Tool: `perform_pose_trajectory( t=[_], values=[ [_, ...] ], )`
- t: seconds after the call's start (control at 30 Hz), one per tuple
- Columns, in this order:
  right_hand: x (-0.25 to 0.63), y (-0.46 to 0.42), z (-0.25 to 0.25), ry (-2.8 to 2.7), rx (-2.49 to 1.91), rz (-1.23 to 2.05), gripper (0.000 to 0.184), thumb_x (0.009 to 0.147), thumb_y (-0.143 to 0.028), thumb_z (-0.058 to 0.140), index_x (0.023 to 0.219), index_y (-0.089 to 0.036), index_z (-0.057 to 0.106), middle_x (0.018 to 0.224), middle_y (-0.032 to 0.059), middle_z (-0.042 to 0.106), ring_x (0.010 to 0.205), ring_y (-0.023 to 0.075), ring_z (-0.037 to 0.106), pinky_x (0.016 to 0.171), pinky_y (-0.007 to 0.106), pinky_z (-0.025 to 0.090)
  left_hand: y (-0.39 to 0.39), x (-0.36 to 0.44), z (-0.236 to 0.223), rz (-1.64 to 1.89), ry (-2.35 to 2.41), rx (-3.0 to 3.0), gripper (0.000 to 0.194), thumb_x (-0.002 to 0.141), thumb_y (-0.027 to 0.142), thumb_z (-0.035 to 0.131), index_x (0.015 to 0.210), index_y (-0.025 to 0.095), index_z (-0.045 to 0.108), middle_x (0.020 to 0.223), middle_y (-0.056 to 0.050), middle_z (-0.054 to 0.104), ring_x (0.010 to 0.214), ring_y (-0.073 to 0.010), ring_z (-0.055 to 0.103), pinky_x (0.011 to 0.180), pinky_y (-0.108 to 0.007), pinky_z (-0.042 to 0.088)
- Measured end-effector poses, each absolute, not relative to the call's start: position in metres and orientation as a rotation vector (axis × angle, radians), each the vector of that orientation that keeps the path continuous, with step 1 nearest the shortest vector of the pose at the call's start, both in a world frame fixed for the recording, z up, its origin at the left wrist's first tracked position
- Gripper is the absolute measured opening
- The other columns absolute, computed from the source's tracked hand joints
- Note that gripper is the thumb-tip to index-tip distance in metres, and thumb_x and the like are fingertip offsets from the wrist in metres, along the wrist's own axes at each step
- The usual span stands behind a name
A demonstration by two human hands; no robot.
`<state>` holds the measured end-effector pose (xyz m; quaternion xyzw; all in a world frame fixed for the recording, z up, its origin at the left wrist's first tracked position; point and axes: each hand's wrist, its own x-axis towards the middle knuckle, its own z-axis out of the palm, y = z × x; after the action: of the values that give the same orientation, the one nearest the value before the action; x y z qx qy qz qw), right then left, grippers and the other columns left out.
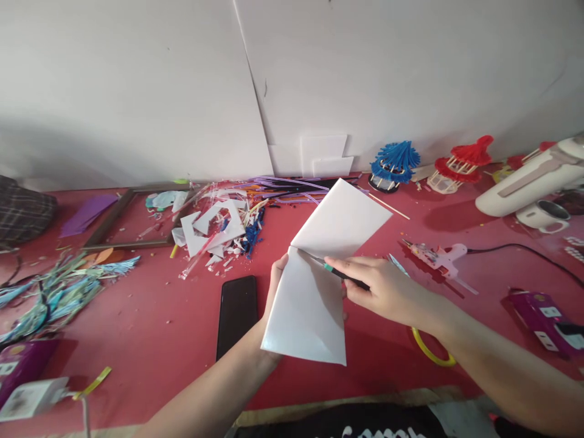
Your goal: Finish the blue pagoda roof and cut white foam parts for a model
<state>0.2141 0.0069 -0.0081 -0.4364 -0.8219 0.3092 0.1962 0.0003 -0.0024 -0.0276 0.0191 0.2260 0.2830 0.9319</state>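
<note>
A white foam sheet (314, 310), bent or split across its middle, is raised over the red table. My left hand (275, 283) grips its left edge, thumb in sight and most fingers hidden behind it. In my right hand (381, 286) is a craft knife (340, 271) with a dark handle and a green part near the blade. The blade lies along the fold between the lower piece and the upper flap (342, 219). How deep it goes cannot be seen.
A black phone (237, 316) lies left of the sheet. White offcuts (214, 225) and scraps are heaped behind it. Rightward are a glue gun (438, 258) with a cord, yellow-handled scissors (431, 348), a white bottle (524, 179), a mug (542, 216), and blue (395, 164) and red (460, 164) little pavilions.
</note>
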Motion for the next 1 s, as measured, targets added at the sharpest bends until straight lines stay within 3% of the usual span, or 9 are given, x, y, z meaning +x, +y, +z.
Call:
perform_pose_trajectory(
  t=[0.23,0.43,0.7,0.87,1.0],
  values=[
    [0.222,0.004,-0.013,-2.289,-1.250,0.873,0.054,0.092,-0.016,0.049,0.144,-0.026,0.051,0.133,0.0056,0.066,0.109,0.0198,0.067,0.090,0.032,0.057,-0.002,-0.004,-0.028,0.618,0.454,0.008,0.072,0.079,0.072,0.045,0.114,0.012,0.064,0.098,-0.014,0.073,0.094,-0.0304,0.067,0.087,-0.047,0.049],
    [0.229,0.000,-0.008,-2.312,-1.270,0.905,0.056,0.090,-0.014,0.047,0.143,-0.030,0.052,0.112,0.0026,0.074,0.087,0.0164,0.071,0.080,0.031,0.059,-0.001,-0.003,-0.028,0.619,0.433,0.024,0.068,0.078,0.068,0.049,0.112,0.012,0.065,0.095,-0.014,0.072,0.092,-0.0315,0.066,0.082,-0.045,0.049],
    [0.238,-0.007,-0.002,-2.298,-1.362,0.943,0.053,0.090,-0.017,0.048,0.141,-0.028,0.055,0.103,0.0026,0.075,0.084,0.0160,0.070,0.078,0.029,0.057,-0.003,-0.003,-0.033,0.614,0.440,0.065,0.072,0.081,0.069,0.045,0.122,0.012,0.060,0.109,-0.017,0.071,0.098,-0.0366,0.066,0.084,-0.050,0.048],
    [0.244,-0.010,-0.008,-2.296,-1.397,0.982,0.055,0.090,-0.016,0.047,0.142,-0.029,0.054,0.115,0.0034,0.073,0.097,0.0177,0.071,0.086,0.031,0.057,-0.003,-0.003,-0.033,0.614,0.430,0.074,0.075,0.081,0.069,0.044,0.128,0.012,0.056,0.112,-0.018,0.069,0.101,-0.0369,0.065,0.087,-0.052,0.047],
    [0.248,-0.012,-0.009,-2.313,-1.364,0.961,0.054,0.090,-0.015,0.047,0.143,-0.027,0.053,0.121,0.0058,0.072,0.104,0.0195,0.071,0.086,0.031,0.059,-0.004,-0.003,-0.033,0.618,0.419,0.076,0.064,0.083,0.065,0.045,0.123,0.017,0.058,0.106,-0.014,0.070,0.099,-0.0348,0.065,0.087,-0.051,0.047]
  ],
)
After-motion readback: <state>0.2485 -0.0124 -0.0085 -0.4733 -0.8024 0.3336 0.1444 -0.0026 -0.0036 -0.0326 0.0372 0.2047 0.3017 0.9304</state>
